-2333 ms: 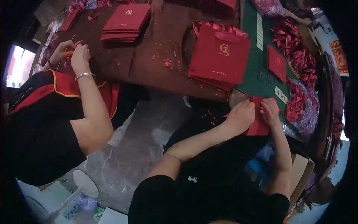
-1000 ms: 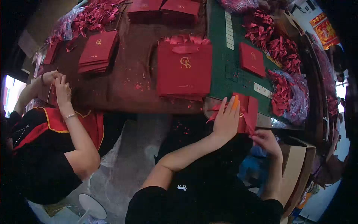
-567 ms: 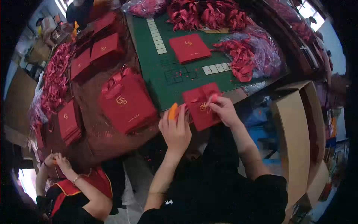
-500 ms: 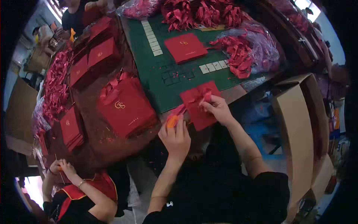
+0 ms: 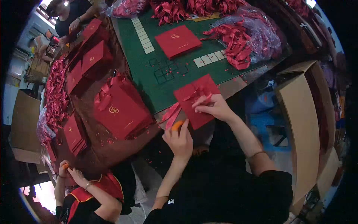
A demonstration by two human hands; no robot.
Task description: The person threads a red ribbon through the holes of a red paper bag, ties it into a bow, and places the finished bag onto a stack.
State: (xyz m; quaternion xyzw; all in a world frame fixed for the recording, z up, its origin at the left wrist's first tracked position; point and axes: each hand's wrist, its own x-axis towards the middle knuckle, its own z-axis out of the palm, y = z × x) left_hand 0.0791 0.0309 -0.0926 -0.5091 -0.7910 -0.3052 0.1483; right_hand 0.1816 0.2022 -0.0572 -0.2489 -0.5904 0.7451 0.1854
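A flat red gift bag (image 5: 205, 118) with a ribbon bow (image 5: 197, 93) on its face is tilted between my hands, at the front edge of the green mat. My right hand (image 5: 216, 107) lies over the bag, thumb and fingertips pinched at the ribbon; the pinched part is mostly hidden. Near the bag's lower left corner, my left hand (image 5: 178, 142) has its fingers curled round a small orange thing (image 5: 177, 125) whose kind I cannot make out. Loose pink-red ribbon tails (image 5: 171, 114) hang just beyond those fingers.
Another red bag (image 5: 178, 41) rests on the green mat (image 5: 140, 67), near ribbon bundles in plastic (image 5: 257, 37). Stacked red bags (image 5: 121, 108) stand left. A cardboard box (image 5: 298, 130) is on my right. A co-worker's hands (image 5: 72, 173) work at lower left; another person (image 5: 72, 18) stands at upper left.
The view has shifted slightly. My right hand has moved a little lower across the bag, and the ribbon now lies flatter. My left fingers have spread somewhat, with the ribbon tails showing longer beside them.
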